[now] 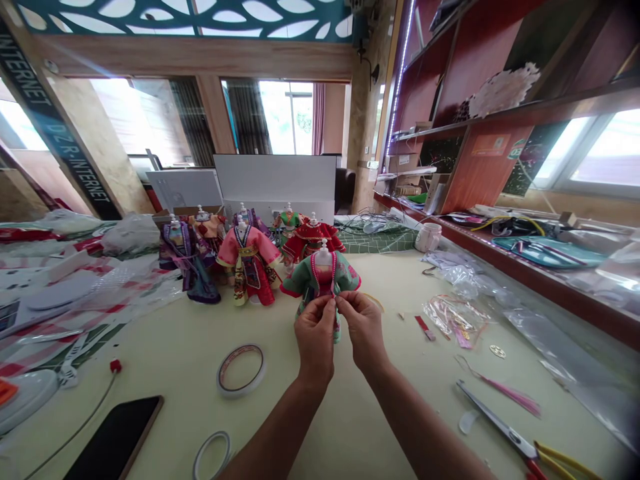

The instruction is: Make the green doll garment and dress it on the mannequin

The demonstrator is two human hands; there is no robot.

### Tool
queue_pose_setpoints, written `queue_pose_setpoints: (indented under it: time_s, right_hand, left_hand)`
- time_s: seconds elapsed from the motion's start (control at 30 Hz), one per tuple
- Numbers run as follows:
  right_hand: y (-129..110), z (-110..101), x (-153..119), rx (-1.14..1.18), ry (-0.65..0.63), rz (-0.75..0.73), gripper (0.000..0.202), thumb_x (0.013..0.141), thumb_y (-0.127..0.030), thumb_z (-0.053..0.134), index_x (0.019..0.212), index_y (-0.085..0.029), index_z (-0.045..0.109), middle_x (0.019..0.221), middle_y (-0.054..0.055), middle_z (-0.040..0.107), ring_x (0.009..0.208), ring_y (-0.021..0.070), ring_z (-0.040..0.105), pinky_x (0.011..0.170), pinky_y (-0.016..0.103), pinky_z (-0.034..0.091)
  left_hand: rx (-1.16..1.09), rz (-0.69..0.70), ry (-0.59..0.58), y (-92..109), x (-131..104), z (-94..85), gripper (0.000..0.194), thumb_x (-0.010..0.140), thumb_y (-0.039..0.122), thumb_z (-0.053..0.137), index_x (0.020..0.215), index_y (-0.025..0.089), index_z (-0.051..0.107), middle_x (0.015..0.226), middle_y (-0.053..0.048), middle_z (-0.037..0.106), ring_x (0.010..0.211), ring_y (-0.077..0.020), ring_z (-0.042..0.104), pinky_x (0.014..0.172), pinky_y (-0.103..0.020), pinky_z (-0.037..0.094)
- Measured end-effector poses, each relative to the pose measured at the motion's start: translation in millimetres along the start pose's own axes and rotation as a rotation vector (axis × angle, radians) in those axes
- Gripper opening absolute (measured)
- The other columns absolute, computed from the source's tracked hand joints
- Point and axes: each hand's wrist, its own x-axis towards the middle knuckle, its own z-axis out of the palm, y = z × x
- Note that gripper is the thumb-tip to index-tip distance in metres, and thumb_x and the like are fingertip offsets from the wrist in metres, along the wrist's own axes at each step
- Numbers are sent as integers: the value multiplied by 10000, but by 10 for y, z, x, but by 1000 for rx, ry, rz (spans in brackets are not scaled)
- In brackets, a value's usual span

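Observation:
A small doll dress form in a green robe with pink trim [300,281] stands upright in the middle of the table. In front of its waist, my left hand [316,333] and my right hand [363,327] meet, thumbs and fingertips pinched together. Both pinch at the front of the robe; the exact bit of cloth or trim between the fingertips is too small to make out. My hands hide much of the robe's lower front. Close behind stand other dressed forms, among them one in a pink robe [250,257] and one in red [309,237].
To the left lie a roll of clear tape [221,383], a narrower tape roll [200,460], and a phone [113,440] beside a cable. On the right are scissors [500,423], a pink tassel [515,395], a gold disc [497,351] and plastic bags [460,283]. Shelving [475,247] borders the right side.

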Motion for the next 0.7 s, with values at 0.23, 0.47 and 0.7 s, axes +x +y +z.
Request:
queue_pose_setpoints:
  time_s: [0.23,0.47,0.7]
  right_hand:
    - [-8,16,-42,-1,-12,10,155,640,-295,661,692,-157,614,643,-15,592,616,119,510,590,250,421]
    - [0,17,-62,25,-42,35,167,665,-304,640,719,-146,646,657,-4,615,648,127,530,642,266,433]
    - [26,9,-33,37,-28,27,178,637,-309,667,712,-149,641,658,-5,610,617,122,528,606,263,437]
  left_hand:
    - [3,-4,11,41,29,-8,238,658,343,694,705,120,626,493,52,491,429,-42,394,408,-157,328]
    - [-1,-16,8,51,24,-8,238,651,345,692,704,123,626,520,45,520,456,-45,432,436,-153,351]
    - [-1,-15,8,45,13,-10,234,669,348,680,711,124,624,498,52,482,435,-44,401,404,-154,322]
